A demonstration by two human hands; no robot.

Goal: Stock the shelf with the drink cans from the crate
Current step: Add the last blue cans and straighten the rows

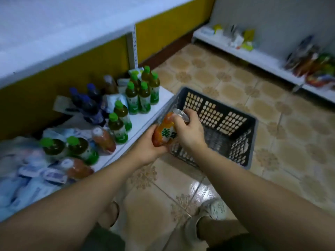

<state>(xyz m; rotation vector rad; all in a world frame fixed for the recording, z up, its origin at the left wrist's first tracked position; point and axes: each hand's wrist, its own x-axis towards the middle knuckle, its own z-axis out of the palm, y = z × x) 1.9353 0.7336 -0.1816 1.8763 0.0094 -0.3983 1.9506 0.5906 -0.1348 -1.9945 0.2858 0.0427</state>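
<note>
Both hands are gripping one orange can [164,132] right at the centre of the frame. The left hand [147,146] is cupping its lower end from the lower left, thumb curling up along the side. The right hand [188,131] is wrapping its fingers [191,115] round the upper part, with the silvery top poking out just above them. So the can is sitting tilted between the two palms, top leaning toward the upper right, touching nothing but the hands. It's hanging over the left edge of the dark crate [235,124], just right of the white shelf [145,120] edge. Green-capped bottles [144,95] are standing on the shelf in the left half of the frame, with a few orange bottles [104,140] lower left. The crate is sitting on the tiled floor [272,105].
</note>
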